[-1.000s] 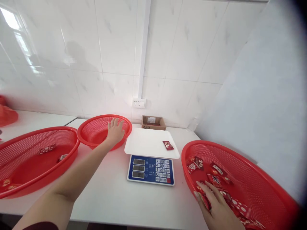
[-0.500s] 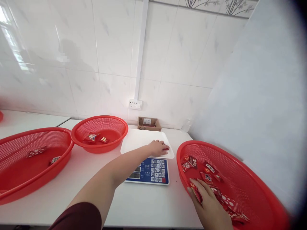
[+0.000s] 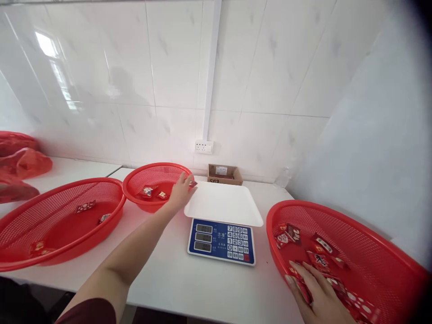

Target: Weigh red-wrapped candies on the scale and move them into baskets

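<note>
Head view: tabletop strip (image 3: 262,254) between one scale (image 3: 219,240) and right basket (image 3: 275,245) of three; left hand (image 3: 180,196) pinching one packet (image 3: 193,183) near middle basket (image 3: 150,207); right hand (image 3: 319,294) gripping another packet (image 3: 303,288).

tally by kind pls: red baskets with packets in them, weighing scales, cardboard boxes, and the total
Red baskets with packets in them: 3
Weighing scale: 1
Cardboard box: 1
Total: 5
</note>
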{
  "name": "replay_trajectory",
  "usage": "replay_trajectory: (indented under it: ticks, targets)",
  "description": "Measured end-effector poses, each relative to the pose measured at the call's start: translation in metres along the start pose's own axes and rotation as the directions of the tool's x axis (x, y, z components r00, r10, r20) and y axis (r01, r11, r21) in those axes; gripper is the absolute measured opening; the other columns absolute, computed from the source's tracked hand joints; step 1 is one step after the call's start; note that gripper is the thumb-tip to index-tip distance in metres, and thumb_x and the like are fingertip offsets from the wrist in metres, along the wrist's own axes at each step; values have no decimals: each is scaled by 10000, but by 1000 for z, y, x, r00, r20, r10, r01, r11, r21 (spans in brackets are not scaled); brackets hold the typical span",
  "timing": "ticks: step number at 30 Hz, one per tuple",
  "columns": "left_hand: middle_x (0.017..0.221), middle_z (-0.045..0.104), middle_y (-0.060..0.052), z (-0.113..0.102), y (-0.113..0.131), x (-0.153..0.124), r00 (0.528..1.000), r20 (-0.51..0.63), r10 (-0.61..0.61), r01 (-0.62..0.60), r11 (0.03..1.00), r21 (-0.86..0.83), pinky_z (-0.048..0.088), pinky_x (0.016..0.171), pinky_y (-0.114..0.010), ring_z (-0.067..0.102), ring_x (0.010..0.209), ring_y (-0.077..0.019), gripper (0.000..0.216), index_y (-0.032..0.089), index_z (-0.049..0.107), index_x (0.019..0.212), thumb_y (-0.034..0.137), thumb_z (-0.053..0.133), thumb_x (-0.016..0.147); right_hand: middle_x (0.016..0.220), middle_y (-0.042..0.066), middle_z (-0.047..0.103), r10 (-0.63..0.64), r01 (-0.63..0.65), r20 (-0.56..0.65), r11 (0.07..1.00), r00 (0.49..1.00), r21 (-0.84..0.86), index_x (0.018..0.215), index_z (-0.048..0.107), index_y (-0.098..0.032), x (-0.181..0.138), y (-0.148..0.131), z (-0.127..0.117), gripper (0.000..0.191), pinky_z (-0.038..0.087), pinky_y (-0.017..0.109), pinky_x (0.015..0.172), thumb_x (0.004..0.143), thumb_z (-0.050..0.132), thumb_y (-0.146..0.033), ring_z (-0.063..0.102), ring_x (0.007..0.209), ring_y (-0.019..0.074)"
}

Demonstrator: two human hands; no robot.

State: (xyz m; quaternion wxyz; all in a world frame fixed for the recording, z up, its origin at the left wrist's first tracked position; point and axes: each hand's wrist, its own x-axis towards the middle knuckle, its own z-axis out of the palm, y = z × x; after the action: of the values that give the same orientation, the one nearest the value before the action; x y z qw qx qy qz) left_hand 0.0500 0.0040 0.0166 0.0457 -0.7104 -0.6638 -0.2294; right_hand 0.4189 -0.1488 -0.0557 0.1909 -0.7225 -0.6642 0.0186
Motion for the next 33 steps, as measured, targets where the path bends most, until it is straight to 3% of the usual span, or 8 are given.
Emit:
replay_trajectory:
  ticks: [5, 12, 17, 21, 24, 26, 29, 33]
  targets:
    - [1065, 620, -113, -11, -43, -23, 983, 128, -129, 120, 990, 75, 467, 674, -370, 619, 854, -274, 381, 232, 522, 1139, 440, 337, 880, 1308, 76, 464, 5, -5, 36, 1000, 999, 9, 1186, 518, -251, 3, 2, 1, 532, 428, 429, 897, 819, 289, -559, 436, 1193, 280]
    - [893, 664, -103, -8, -53, -12, 981, 100, -164, 156, 984, 82, 465, 673, -377, 620, 817, -270, 299, 195, 585, 986, 341, 344, 884, 1295, 93, 481, 24, -24, 7, 1000, 1000, 14, 1187, 505, -241, 7, -4, -3, 508, 405, 420, 924, 834, 293, -539, 501, 1132, 270]
    - [1124, 596, -109, -3, -32, -21, 998, -32, -45, 43, 997, -62, 398, 894, -421, 518, 1076, -268, 285, 193, 537, 1103, 306, 420, 868, 1277, 62, 503, 41, -40, -26, 999, 999, 12, 1138, 542, -279, 11, -11, -8, 457, 465, 382, 840, 820, 331, -530, 532, 1097, 254]
    - [1192, 546, -67, 1, 20, -54, 992, -106, 72, -100, 953, -287, 367, 962, -349, 465, 1132, -194, 297, 226, 503, 1148, 319, 361, 904, 1339, 36, 440, 128, -128, -33, 992, 991, -12, 1158, 528, -302, 13, -33, -23, 465, 517, 369, 704, 826, 302, -537, 494, 1146, 263]
    - [1103, 569, -83, 3, 72, -88, 960, 142, 243, 26, 428, -903, 440, 847, -340, 533, 997, -186, 299, 230, 515, 1122, 373, 457, 866, 1332, 47, 440, 28, -22, -111, 998, 993, 51, 1161, 535, -277, 14, -62, -32, 443, 507, 373, 785, 846, 310, -494, 463, 1180, 252]
    - [1173, 509, -103, 4, 102, -106, 793, 353, 496, 369, 70, -927, 448, 819, -350, 518, 1033, -201, 488, 254, 432, 1226, 391, 591, 785, 1321, 66, 451, -125, 137, -106, 984, 986, 118, 1155, 547, -253, 14, -81, -32, 409, 468, 372, 878, 851, 355, -446, 456, 1188, 240]
    - [1079, 542, -61, 5, 130, -118, 574, 467, 672, 725, -154, -671, 439, 807, -348, 562, 938, -167, 551, 281, 441, 1204, 348, 683, 714, 1336, 83, 441, -304, 305, -41, 926, 952, 221, 1190, 536, -238, 17, -104, -26, 385, 432, 384, 937, 844, 395, -331, 440, 1205, 236]
    - [815, 592, -11, 11, 133, -112, 575, 562, 595, 812, -331, -480, 453, 726, -283, 585, 702, -111, 286, 191, 559, 964, 234, 665, 701, 1395, 70, 371, -323, 293, 49, 903, 945, 314, 1260, 477, -251, 20, -120, -19, 482, 359, 429, 1009, 783, 432, -201, 357, 1270, 237]
